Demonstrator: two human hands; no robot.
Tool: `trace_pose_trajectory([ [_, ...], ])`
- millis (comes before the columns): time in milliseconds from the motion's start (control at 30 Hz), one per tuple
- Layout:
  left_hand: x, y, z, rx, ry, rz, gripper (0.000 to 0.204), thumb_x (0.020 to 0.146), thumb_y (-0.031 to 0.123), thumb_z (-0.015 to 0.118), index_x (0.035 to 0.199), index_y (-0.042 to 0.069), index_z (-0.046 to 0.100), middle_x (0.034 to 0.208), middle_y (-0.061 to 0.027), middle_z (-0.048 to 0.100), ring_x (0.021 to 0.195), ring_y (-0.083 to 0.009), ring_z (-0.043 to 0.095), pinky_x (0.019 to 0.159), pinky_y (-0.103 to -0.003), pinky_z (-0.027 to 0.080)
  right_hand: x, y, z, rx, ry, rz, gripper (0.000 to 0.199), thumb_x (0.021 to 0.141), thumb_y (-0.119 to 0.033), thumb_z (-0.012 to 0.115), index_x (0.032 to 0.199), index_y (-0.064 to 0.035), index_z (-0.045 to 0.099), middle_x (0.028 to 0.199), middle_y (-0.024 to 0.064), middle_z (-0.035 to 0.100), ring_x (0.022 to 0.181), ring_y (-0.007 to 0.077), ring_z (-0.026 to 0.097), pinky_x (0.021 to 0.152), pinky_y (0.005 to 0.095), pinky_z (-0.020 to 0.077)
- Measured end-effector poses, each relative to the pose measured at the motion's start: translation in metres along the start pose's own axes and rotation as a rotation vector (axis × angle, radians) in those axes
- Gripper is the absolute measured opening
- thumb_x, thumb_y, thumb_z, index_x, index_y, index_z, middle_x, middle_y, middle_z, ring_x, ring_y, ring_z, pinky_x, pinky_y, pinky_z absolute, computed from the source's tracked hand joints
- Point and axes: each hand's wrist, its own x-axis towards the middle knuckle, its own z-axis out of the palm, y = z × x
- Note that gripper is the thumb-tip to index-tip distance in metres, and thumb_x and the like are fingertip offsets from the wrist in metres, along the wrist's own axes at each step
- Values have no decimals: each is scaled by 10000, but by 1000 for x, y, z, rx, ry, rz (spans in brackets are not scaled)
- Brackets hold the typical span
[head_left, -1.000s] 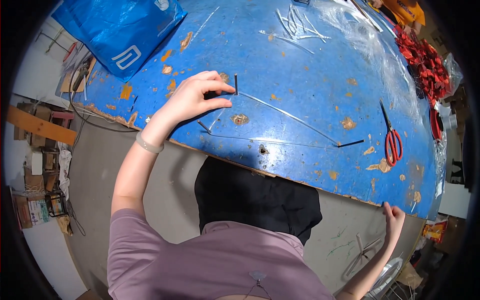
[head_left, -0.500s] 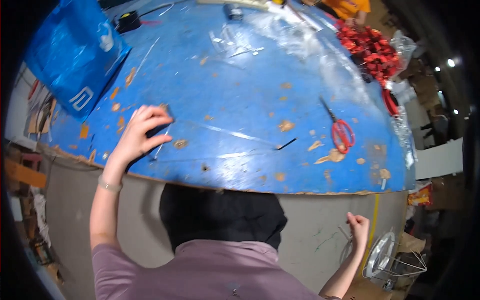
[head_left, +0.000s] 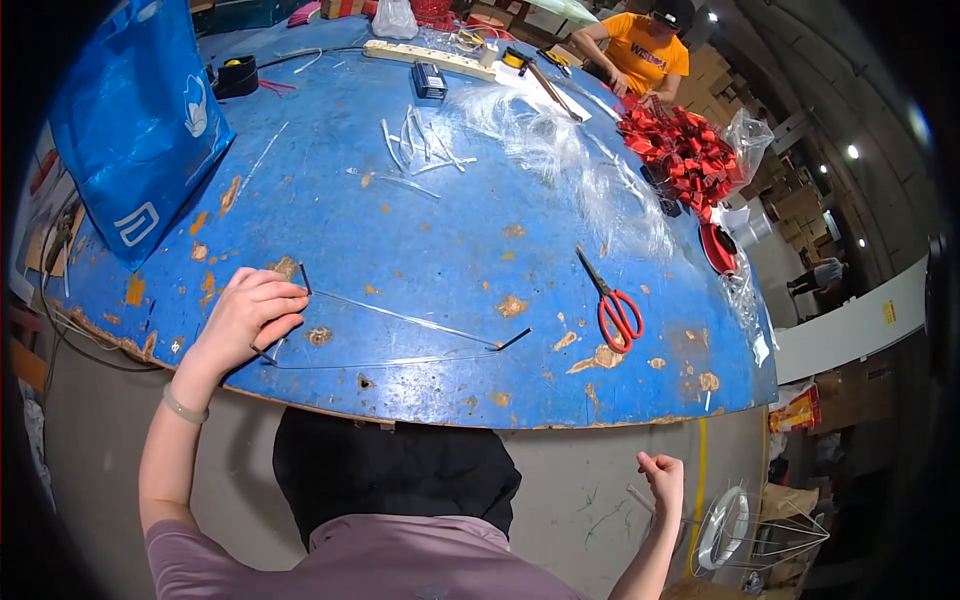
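A thin clear-and-white wire frame, roughly a triangle [head_left: 400, 317], lies on the blue table [head_left: 440, 230]; black tips show at its corners. My left hand [head_left: 255, 315] is closed at its short left side, with thumb and fingers pinched together there and black ends sticking out above and below. Low at the right, beyond the table's front edge, my right hand [head_left: 665, 480] is a loose fist with the thumb up. A thin pale stick shows beside that fist, but whether the hand holds it is unclear. Red-handled scissors [head_left: 617, 315] rest right of the frame.
At the left stands a blue bag [head_left: 135, 130]. Farther back lie short clear strips [head_left: 425, 142], a dark small box [head_left: 429, 80], clear filaments [head_left: 545, 135] and a power strip [head_left: 430, 58]. Red ribbon [head_left: 685, 150] is heaped near a co-worker in orange [head_left: 645, 50]. A wire reel stand [head_left: 735, 530] is at lower right.
The view has shifted, bringing more of the far table and the co-worker into sight. My left thumb and fingers, apart before, have come together on the frame. My right hand stays a fist.
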Motion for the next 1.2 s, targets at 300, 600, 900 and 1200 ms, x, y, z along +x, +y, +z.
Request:
trace_pose_trajectory([
  [300, 6, 47, -54, -362, 241, -253, 182, 784, 132, 562, 925, 28, 607, 997, -130, 586, 966, -276, 534, 813, -370, 418, -12, -2, 0, 2, 14, 52, 329, 744, -239, 671, 538, -10, 556, 437, -46, 398, 404, 31, 315, 390, 209, 212],
  [600, 54, 148, 74, -142, -17, -36, 708, 738, 461, 568, 1222, -22, 387, 1282, -173, 370, 1203, -291, 345, 983, -386, 285, 4, 6, 7, -66, -29, 26, 313, 753, -217, 664, 562, 12, 567, 451, -36, 418, 422, 38, 324, 403, 217, 221],
  [900, 64, 170, 120, -127, -17, -158, 776, 750, 548, 498, 1235, -44, 371, 1305, -197, 334, 1248, -294, 272, 1023, -425, 193, -2, 21, 11, -4, -40, 58, 324, 759, -222, 661, 555, 10, 560, 454, -32, 416, 427, 42, 323, 409, 218, 223],
  [1200, 71, 178, 117, 29, -104, -186, 761, 766, 562, 457, 1229, -38, 387, 1296, -196, 349, 1245, -296, 273, 1027, -430, 173, 4, 28, 8, -36, -53, 37, 330, 764, -254, 653, 558, -11, 567, 452, -41, 417, 409, 38, 328, 393, 214, 220],
])
